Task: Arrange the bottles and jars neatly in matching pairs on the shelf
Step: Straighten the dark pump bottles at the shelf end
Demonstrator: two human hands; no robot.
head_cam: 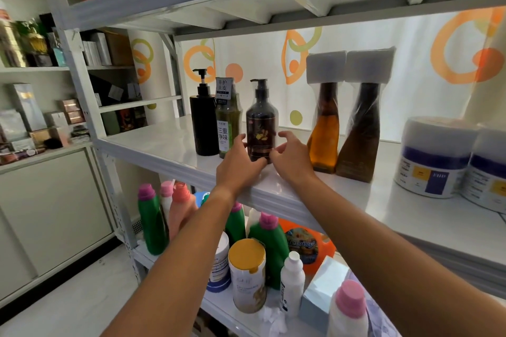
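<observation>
Both hands are at the dark brown pump bottle [260, 123], which stands upright on the white shelf [169, 142] near its front edge. Left hand [238, 164] cups the bottle's lower left side, thumb across the base front. Right hand [291, 156] is at the lower right side, fingers curled and apparently touching. Grip on both sides is narrow, closed around the bottle's base; the far-side contact is hidden.

Layout on the shelf: black pump bottle [204, 120] at far left, green bottle [227, 123] with a neck tag just beside it, then the brown pump bottle close to the green one. Well to the right stand an amber twisted bottle [324, 131] and a dark twisted bottle [358, 139], side by side, each with a white wrapped cap. Two white jars [435, 156] with blue bands sit at far right, touching.

Judgement: the twisted bottles and jars already read as pairs; the three bottles at left do not. The step in hand looks like positioning the brown bottle.

Notes for doing it well:
- Hold low, as now; the bottle is tall and the pump makes it top-heavy.
- Slide rather than lift, keeping it upright.
- Watch the green bottle beside the left knuckles; a nudge could tip it.
- Turn the label forward and align with the row.
</observation>
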